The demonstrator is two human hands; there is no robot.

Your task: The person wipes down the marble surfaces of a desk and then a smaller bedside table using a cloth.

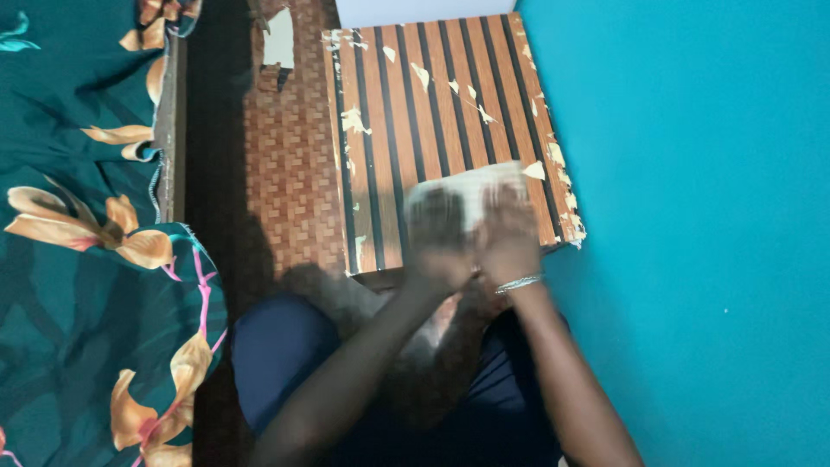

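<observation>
both hands, left hand (438,232) and right hand (508,233), press together on a blurred pale cloth (471,186) over the striped worktop (432,86), seemingly wiping it.

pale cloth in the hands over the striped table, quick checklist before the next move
1. Both hands on the pale, blurred cloth-like piece: ok, left hand and right hand are raised together at it.
2. Grip firmness: cannot tell, motion blur hides the fingers.
3. Brown wooden table top with dark stripes intact: not ok, its surface is peeling in pale flakes.
4. Silver bracelet free of the piece: ok, it sits on the right wrist below it.
5. Room on the right: not ok, the teal wall stands against the table edge.
</observation>
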